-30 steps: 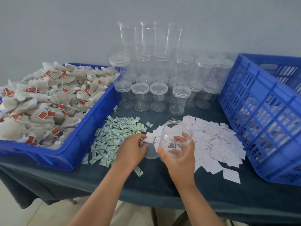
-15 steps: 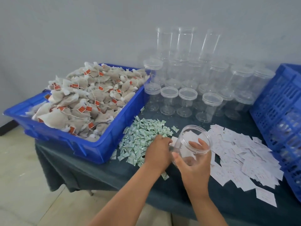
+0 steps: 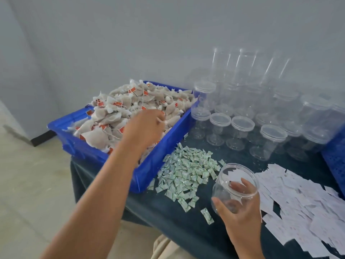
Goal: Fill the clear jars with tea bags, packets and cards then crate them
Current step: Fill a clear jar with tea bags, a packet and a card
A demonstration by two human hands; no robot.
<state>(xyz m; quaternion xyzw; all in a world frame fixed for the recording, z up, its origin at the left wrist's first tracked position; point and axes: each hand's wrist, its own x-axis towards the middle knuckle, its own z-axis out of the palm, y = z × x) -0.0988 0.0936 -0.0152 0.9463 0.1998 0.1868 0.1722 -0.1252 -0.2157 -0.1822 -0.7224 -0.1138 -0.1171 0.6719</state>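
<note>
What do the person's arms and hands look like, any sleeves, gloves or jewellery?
The left hand and right hand are ungloved, with no ring, watch or bracelet visible. Both arms are bare, and no sleeves show up to the frame's edge.

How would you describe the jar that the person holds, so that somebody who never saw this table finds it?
Start at the dark table, at its near edge, between the heap of green packets and the spread of white cards. There the person's right grip holds one clear jar. Unlike the lidded jars behind, it is open on top.
</note>
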